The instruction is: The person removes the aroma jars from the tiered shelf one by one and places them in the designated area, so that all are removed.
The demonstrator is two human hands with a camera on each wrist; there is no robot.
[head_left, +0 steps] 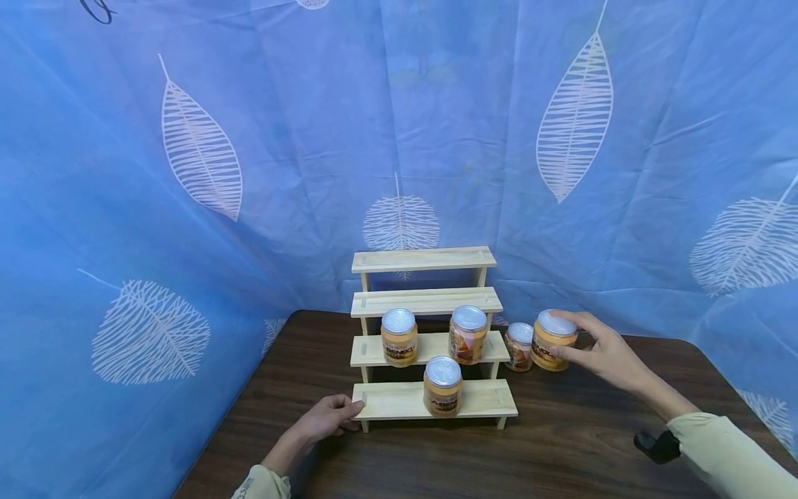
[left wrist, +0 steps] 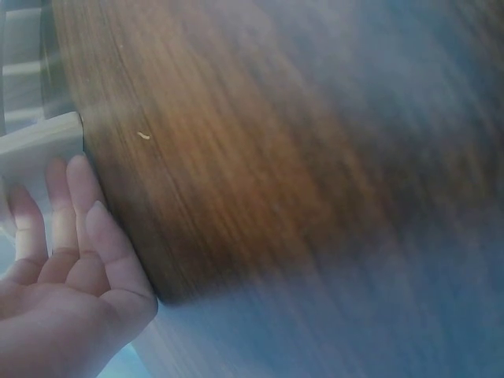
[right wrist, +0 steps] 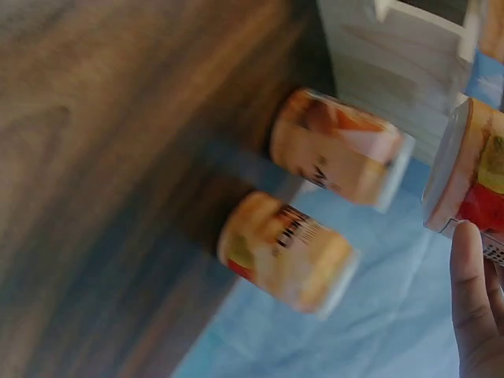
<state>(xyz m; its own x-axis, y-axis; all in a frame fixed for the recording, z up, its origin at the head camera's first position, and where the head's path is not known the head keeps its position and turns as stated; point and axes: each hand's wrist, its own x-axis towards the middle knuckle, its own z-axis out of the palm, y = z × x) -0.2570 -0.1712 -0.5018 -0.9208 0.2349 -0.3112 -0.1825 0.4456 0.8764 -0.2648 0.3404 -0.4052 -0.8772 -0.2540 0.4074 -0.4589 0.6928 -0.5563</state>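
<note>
My right hand [head_left: 607, 350] grips an orange-labelled can [head_left: 548, 346] with a silver lid, to the right of a stepped wooden rack [head_left: 430, 302]. In the right wrist view, a fingertip [right wrist: 466, 244] lies against the held can [right wrist: 484, 173]. At the left end of the rack's lowest board, my left hand [head_left: 325, 418] holds the board's corner between thumb and fingers. The left wrist view shows those fingers [left wrist: 83, 185] at the pale board end [left wrist: 47, 138]. Two similar cans [head_left: 400, 337] [head_left: 467, 335] stand on the second step up, and another can [head_left: 443, 387] on the lowest.
Beside the rack's right side, a can [head_left: 519, 346] stands on the dark wooden table [head_left: 580, 430]. Two standing cans [right wrist: 339, 146] [right wrist: 287, 252] show in the right wrist view. A blue leaf-patterned cloth [head_left: 299, 138] hangs behind and to the sides.
</note>
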